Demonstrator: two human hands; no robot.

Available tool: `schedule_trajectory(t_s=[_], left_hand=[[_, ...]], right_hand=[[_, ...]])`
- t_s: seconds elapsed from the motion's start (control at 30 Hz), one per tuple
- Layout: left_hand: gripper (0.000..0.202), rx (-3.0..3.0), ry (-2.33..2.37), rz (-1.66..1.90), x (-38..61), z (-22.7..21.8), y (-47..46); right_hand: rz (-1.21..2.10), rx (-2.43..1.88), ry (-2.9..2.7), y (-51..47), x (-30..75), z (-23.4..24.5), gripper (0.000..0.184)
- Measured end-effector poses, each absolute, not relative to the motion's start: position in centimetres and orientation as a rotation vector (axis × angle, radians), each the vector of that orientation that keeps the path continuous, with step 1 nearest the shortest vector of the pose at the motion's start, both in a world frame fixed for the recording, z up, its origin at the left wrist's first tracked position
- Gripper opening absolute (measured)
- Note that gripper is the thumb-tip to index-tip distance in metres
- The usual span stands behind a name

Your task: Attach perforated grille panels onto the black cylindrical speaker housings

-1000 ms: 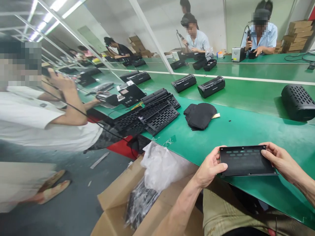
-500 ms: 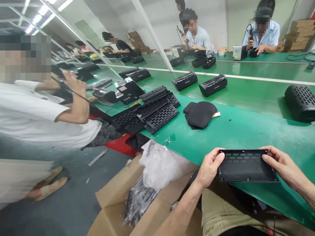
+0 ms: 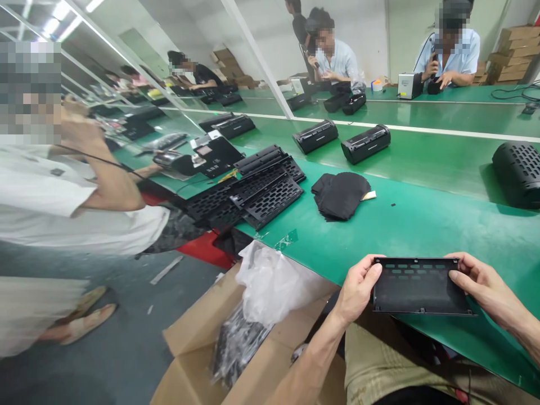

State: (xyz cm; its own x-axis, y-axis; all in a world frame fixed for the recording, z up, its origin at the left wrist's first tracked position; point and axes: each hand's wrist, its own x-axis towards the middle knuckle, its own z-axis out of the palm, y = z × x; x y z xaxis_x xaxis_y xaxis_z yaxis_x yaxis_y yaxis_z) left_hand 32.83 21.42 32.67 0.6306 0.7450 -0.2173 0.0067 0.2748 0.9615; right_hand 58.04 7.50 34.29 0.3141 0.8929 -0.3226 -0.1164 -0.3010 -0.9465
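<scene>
Plainly black panel [image 3: 417, 292], rectangular, far side slotted, perhaps mesh-lined

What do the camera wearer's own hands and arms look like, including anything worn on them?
The left hand and right hand are ungloved, with no watch, bracelet or ring visible, though some fingers are partly hidden. The left forearm and right forearm show no sleeve, cable or marking within the picture.
</scene>
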Motion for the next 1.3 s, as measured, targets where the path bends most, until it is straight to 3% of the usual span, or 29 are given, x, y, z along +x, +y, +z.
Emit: schedule_trajectory(t_s=[0.27, 0.83, 1.3], left_hand=[[0.049, 1.049, 0.683, 0.596, 32.7, 31.5, 21.5], [0.044, 1.005, 0.633, 0.622, 32.6, 31.0, 21.4], [0.048, 0.947, 0.545, 0.613, 32.5, 31.3, 21.3]], right_hand=[[1.238, -1.576, -0.705, 7.6, 58.1, 34.1, 0.064], [1.190, -1.571, -0.768, 6.8, 58.4, 32.0, 0.052], [1.218, -1.518, -0.638, 7.2, 58.3, 33.5, 0.058]])
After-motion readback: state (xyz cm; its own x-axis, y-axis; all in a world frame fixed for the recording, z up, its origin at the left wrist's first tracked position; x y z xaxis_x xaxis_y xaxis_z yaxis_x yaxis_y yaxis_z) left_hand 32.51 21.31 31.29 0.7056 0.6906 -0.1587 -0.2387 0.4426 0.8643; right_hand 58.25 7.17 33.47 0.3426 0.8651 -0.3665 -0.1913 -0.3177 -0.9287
